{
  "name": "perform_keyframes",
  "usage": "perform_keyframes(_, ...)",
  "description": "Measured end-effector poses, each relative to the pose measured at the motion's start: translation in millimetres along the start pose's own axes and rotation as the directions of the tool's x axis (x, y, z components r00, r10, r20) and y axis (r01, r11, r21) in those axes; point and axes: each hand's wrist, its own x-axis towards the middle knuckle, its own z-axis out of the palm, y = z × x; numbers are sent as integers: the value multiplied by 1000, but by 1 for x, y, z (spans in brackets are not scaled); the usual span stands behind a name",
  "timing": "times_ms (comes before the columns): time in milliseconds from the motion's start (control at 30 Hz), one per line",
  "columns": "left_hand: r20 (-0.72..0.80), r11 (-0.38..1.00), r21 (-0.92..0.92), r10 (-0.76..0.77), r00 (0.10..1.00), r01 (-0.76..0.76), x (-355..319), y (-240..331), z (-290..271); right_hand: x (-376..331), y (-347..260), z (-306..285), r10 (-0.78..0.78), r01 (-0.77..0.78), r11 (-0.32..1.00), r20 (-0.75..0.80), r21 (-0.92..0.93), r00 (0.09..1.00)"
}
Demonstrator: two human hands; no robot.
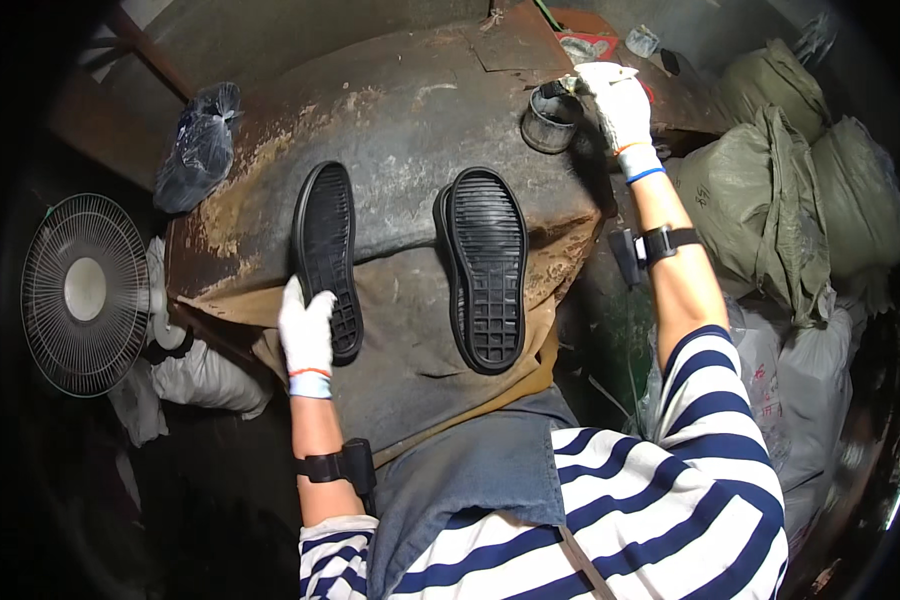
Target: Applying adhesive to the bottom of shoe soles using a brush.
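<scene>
My gloved left hand grips the near end of a black shoe sole, with the thumb over its edge. This sole is tilted, and its ribbed and gridded inner face shows. To its right a second black shoe sole lies apart on the cloth, the same face up. My gloved right hand is closed beside the rim of a dark metal cup at the far right. Something small and dark shows at its fingertips over the cup, too unclear to name.
A brown cloth hangs over the near edge of the worn work surface. A dark plastic bag sits at the far left, above a white fan. Green woven sacks stand on the right. A red box lies behind the cup.
</scene>
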Motion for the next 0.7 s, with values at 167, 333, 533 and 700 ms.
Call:
perform_keyframes(167, 440, 705, -528, -249, 863, 473, 2, 85, -1, -10, -7, -28, 36, -40, 996, 56, 74, 998)
perform_keyframes(333, 732, 152, -677, 29, 681, 721, 0, 91, 3, -22, 0, -31, 0, 1, 1000, 33, -9, 999)
perform_keyframes(533, 549, -95, -784, 356, 756, 614, -18, 141, 49, -46, -6, -13, 409, -382, 748, 76, 542, 909)
perform_keyframes(700, 646, -102, -707, 309, 698, 699, -12, 163, 84, -49, 28, -34, 732, -342, -94, 297, 935, 613)
